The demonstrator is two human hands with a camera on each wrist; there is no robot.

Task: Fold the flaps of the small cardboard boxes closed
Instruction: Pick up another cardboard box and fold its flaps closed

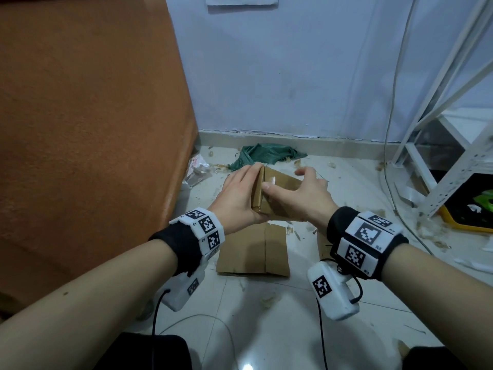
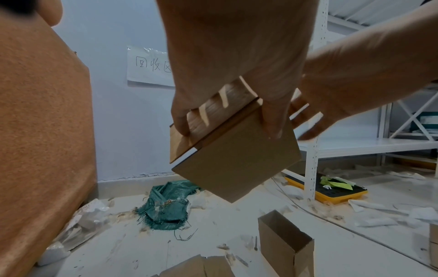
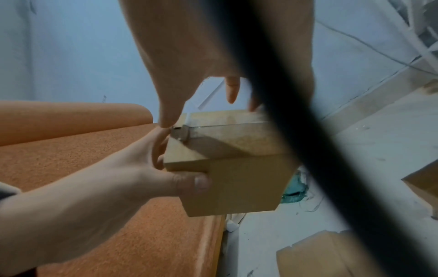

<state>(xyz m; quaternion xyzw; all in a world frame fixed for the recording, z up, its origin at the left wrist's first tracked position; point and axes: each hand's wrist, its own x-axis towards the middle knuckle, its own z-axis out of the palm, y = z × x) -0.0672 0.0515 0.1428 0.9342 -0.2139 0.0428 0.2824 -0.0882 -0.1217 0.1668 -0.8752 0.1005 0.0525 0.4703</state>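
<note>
I hold a small brown cardboard box (image 1: 280, 194) above the floor with both hands. My left hand (image 1: 240, 198) grips its left end, the thumb (image 3: 192, 182) on the near side and the fingers (image 2: 183, 121) wrapped over the end flaps. My right hand (image 1: 301, 193) arches over the top. Its thumb tip (image 3: 168, 118) presses on the taped top flap near the left corner, and its fingers (image 3: 232, 91) reach towards the far edge. From the left wrist the box (image 2: 237, 165) shows a narrow gap between end flap and side.
A flattened cardboard piece (image 1: 253, 252) lies on the tiled floor under my hands, and an open box (image 2: 284, 247) stands beside it. A green cloth (image 1: 266, 156) lies by the wall. An orange upholstered block (image 1: 80, 129) is at my left, a white rack (image 1: 440, 156) and a yellow tray (image 1: 469, 209) at my right.
</note>
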